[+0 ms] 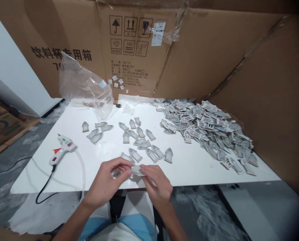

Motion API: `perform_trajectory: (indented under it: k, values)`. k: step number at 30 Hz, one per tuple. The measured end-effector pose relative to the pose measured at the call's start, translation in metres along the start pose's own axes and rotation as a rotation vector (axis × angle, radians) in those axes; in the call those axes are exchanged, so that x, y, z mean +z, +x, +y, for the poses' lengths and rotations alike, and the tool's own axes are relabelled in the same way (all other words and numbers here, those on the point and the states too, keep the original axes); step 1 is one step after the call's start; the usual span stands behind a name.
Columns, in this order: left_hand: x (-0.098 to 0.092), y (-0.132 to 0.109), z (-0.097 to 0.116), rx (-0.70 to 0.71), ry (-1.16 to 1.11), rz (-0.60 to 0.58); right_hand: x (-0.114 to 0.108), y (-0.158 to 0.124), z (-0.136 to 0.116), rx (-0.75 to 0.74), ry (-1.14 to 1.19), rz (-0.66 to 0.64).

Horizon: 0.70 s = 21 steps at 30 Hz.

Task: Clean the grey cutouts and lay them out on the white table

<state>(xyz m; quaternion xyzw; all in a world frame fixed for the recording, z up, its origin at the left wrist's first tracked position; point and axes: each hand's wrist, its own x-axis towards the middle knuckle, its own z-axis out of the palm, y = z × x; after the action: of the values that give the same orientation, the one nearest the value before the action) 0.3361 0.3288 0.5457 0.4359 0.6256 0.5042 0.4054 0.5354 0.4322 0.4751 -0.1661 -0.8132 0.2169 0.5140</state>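
Left hand (107, 182) and right hand (159, 184) are going bare; left forearm (75, 216) and right forearm (174, 222) are also showing bare down to the frame edge. Clothing is reading as colour blocks: whitish fabric (136, 202) is covering the knee end, blue panels (138, 225) are crossing both thighs, pale cloth (111, 233) is showing nearest the waist. Garment cut isn't reading clearly.

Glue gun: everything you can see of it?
White, plastic-looking glue gun, lying on its side on the left of the table, nozzle pointing away and leftward. Orange-red trigger, red patch on the grip, green patch on the body. Black cord from the grip's base; translucent stick bending from the rear past the table's near edge.
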Motion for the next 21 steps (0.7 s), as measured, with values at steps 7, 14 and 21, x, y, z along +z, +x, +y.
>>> perform_trajectory:
  k: [7,14,21]
  values:
    - [0.002,0.003,-0.004,0.008,0.138,-0.004,0.007,-0.003,-0.009,0.044,0.102,0.034]
    - [0.001,0.005,-0.005,0.027,0.184,-0.01,0.009,0.001,-0.013,0.049,0.096,0.044]
    - [-0.001,0.007,-0.004,0.049,0.178,0.028,0.011,0.003,-0.015,0.057,0.131,0.08]
